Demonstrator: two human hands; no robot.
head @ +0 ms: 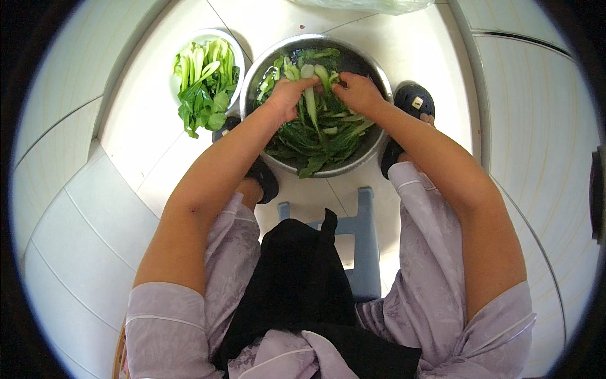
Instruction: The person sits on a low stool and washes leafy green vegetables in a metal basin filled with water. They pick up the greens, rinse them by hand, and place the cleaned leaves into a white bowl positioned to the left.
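Observation:
A round metal basin (384, 90) stands on the floor between my feet, holding water and leafy greens (326, 137). Over it, my left hand (291, 97) is closed around pale-stemmed greens (310, 102), its thumb on the stems. My right hand (357, 92) touches a stem at the right of the same bunch; its fingertips are bent, and whether they grip is hard to tell. To the left of the basin is a white bowl (239, 57) heaped with leafy greens (203, 85), their stems pointing away from me and leaves hanging over the near rim.
A blue-grey plastic stool (367, 237) stands close in front of me. My feet, in black clogs (414, 99), flank the basin. Pale cabinet fronts (530, 109) rise on both sides. A translucent plastic bag (374, 4) lies at the far edge.

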